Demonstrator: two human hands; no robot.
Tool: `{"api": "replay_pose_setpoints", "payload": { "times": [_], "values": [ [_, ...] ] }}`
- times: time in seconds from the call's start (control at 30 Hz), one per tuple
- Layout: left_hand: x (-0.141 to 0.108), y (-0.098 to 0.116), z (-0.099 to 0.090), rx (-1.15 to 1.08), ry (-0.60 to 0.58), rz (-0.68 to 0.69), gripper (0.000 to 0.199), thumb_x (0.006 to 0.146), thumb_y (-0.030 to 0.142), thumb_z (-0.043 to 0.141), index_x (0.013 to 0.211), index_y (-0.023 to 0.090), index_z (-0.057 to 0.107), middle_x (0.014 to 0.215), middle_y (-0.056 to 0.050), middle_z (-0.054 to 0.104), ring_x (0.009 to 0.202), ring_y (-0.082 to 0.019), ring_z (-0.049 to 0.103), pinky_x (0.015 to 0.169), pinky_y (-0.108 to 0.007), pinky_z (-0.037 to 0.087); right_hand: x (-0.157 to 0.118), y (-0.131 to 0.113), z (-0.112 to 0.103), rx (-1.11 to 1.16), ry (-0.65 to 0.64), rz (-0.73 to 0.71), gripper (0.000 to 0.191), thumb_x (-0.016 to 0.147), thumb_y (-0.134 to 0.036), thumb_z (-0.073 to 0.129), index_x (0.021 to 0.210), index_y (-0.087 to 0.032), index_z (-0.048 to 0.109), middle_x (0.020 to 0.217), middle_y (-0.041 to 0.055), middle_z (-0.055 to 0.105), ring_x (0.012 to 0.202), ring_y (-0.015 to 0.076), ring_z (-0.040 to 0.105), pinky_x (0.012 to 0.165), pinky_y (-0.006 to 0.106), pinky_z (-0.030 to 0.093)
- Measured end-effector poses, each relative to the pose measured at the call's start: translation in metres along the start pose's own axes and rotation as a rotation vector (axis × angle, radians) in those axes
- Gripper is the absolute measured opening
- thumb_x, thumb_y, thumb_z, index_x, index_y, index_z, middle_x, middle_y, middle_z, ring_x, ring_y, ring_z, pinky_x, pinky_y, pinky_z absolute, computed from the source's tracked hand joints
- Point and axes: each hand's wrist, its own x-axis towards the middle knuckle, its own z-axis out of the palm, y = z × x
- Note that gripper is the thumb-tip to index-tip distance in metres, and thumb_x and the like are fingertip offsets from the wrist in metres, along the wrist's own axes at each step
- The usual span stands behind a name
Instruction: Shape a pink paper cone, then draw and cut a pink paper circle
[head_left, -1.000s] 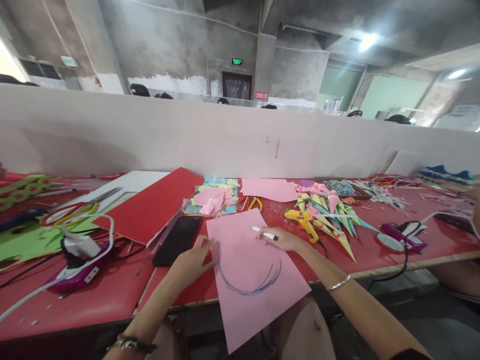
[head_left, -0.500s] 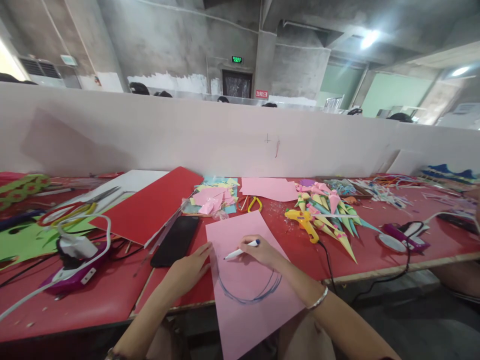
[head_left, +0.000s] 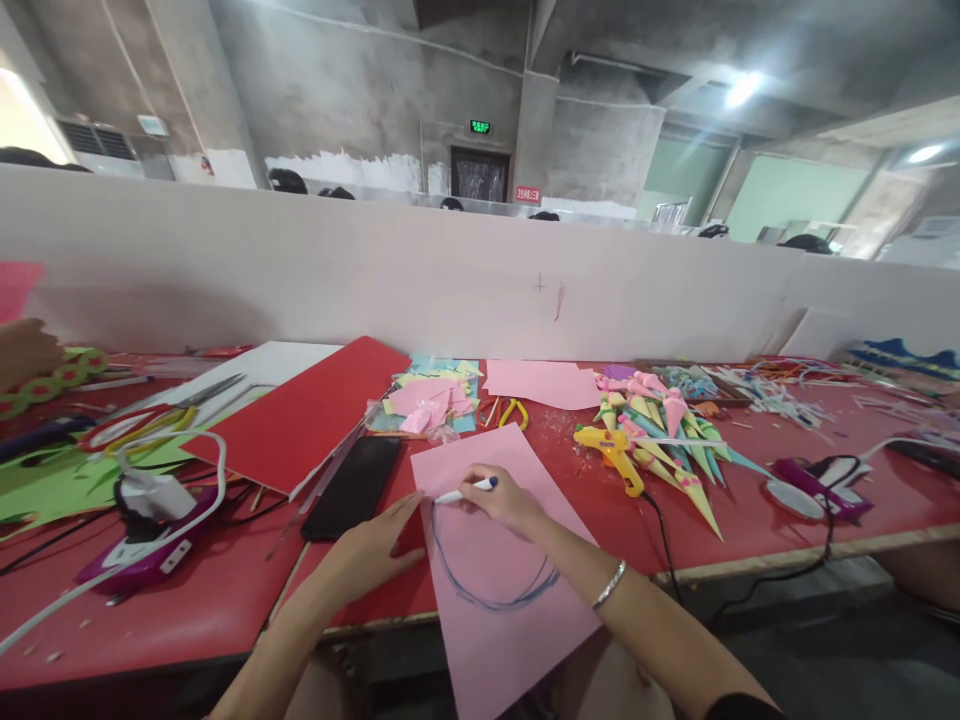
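A large pink sheet lies at the table's front edge, its lower part hanging over. Curved dark blue lines run across it, open at the top. My right hand grips a white marker with a blue end, and the tip meets the sheet near its left edge. My left hand has its fingers apart, resting at the left edge of the sheet and holding nothing. Close to that hand lies a black phone.
Right of the sheet are a yellow glue gun with a cord and paper cones. Red board, scissors and a purple power strip lie left. A white partition stands behind. Another person's hand shows far left.
My right hand and the marker have moved left, and the curve's left side now reaches higher. My left hand's fingers have spread. Another person's hand with pink material has appeared at far left.
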Motion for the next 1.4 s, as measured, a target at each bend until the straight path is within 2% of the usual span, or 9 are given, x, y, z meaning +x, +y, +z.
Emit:
{"api": "replay_pose_setpoints", "payload": {
  "times": [0.13, 0.23, 0.47, 0.7, 0.8, 0.97, 1.07, 1.23, 1.4],
  "values": [
    [-0.001, 0.003, -0.002, 0.011, -0.010, -0.016, 0.068, 0.075, 0.037, 0.046, 0.137, 0.018, 0.026, 0.138, -0.009, 0.041, 0.114, -0.023, 0.051, 0.092, -0.035, 0.042, 0.009, 0.003, -0.005, -0.029, 0.175, -0.031, 0.019, 0.070, -0.035, 0.058, 0.068, -0.018, 0.051, 0.064, -0.0018, 0.055, 0.057, 0.0100, 0.052, 0.055, 0.021, 0.042],
    [-0.003, 0.006, -0.002, 0.056, -0.005, -0.017, 0.063, 0.078, 0.037, 0.041, 0.136, 0.017, 0.028, 0.141, -0.009, 0.035, 0.113, -0.025, 0.052, 0.090, -0.037, 0.043, 0.004, 0.001, -0.012, -0.033, 0.201, -0.030, 0.018, 0.072, -0.036, 0.053, 0.069, -0.018, 0.050, 0.062, -0.0023, 0.054, 0.055, 0.0096, 0.051, 0.052, 0.020, 0.040],
    [-0.007, 0.014, 0.000, 0.142, -0.005, -0.029, 0.059, 0.080, 0.036, 0.036, 0.136, 0.018, 0.030, 0.142, -0.009, 0.033, 0.100, -0.027, 0.060, 0.084, -0.040, 0.046, -0.016, -0.010, -0.013, -0.022, -0.116, 0.063, 0.017, 0.074, -0.026, 0.048, 0.062, -0.015, 0.054, 0.054, -0.0018, 0.055, 0.050, 0.0090, 0.051, 0.050, 0.019, 0.040],
    [-0.007, 0.019, 0.004, 0.143, 0.034, -0.068, 0.062, 0.080, 0.044, 0.039, 0.136, 0.019, 0.030, 0.140, -0.010, 0.037, 0.099, -0.028, 0.061, 0.086, -0.041, 0.044, -0.015, -0.017, -0.019, -0.062, -0.290, 0.114, 0.023, 0.073, -0.021, 0.045, 0.053, -0.014, 0.054, 0.045, -0.0015, 0.052, 0.042, 0.0086, 0.048, 0.044, 0.018, 0.036],
    [-0.008, 0.020, 0.005, 0.148, 0.041, -0.078, 0.062, 0.080, 0.043, 0.040, 0.136, 0.018, 0.031, 0.140, -0.010, 0.038, 0.099, -0.028, 0.060, 0.086, -0.041, 0.044, -0.014, -0.016, -0.018, -0.056, -0.292, 0.110, 0.022, 0.074, -0.025, 0.047, 0.055, -0.014, 0.054, 0.048, -0.0012, 0.053, 0.045, 0.0093, 0.049, 0.045, 0.019, 0.038],
    [-0.008, 0.018, 0.007, 0.119, 0.063, -0.050, 0.060, 0.081, 0.043, 0.038, 0.135, 0.017, 0.032, 0.140, -0.010, 0.036, 0.106, -0.028, 0.057, 0.087, -0.041, 0.044, -0.013, -0.015, -0.008, -0.025, -0.105, 0.022, 0.020, 0.078, -0.033, 0.049, 0.071, -0.016, 0.055, 0.063, -0.0020, 0.053, 0.056, 0.0083, 0.049, 0.053, 0.019, 0.039],
    [-0.008, 0.017, 0.008, 0.126, 0.074, -0.039, 0.061, 0.081, 0.043, 0.038, 0.135, 0.016, 0.032, 0.140, -0.010, 0.036, 0.106, -0.029, 0.057, 0.087, -0.041, 0.044, -0.014, -0.016, -0.004, -0.021, -0.067, -0.013, 0.019, 0.078, -0.034, 0.052, 0.075, -0.016, 0.057, 0.069, -0.0016, 0.053, 0.061, 0.0085, 0.050, 0.058, 0.019, 0.039],
    [-0.008, 0.018, 0.008, 0.153, 0.065, -0.059, 0.061, 0.081, 0.043, 0.037, 0.135, 0.015, 0.031, 0.141, -0.010, 0.036, 0.105, -0.029, 0.057, 0.087, -0.041, 0.044, -0.018, -0.014, -0.008, -0.019, -0.161, 0.019, 0.021, 0.078, -0.033, 0.051, 0.071, -0.015, 0.057, 0.068, -0.0015, 0.055, 0.062, 0.0089, 0.052, 0.059, 0.020, 0.040],
    [-0.007, 0.018, 0.007, 0.145, 0.058, -0.059, 0.061, 0.080, 0.041, 0.039, 0.135, 0.016, 0.030, 0.140, -0.010, 0.038, 0.103, -0.028, 0.058, 0.087, -0.041, 0.044, -0.019, -0.014, -0.022, -0.047, -0.375, 0.084, 0.029, 0.076, -0.032, 0.052, 0.056, -0.012, 0.059, 0.052, 0.0009, 0.057, 0.050, 0.0107, 0.052, 0.051, 0.022, 0.039]
  ]
}}
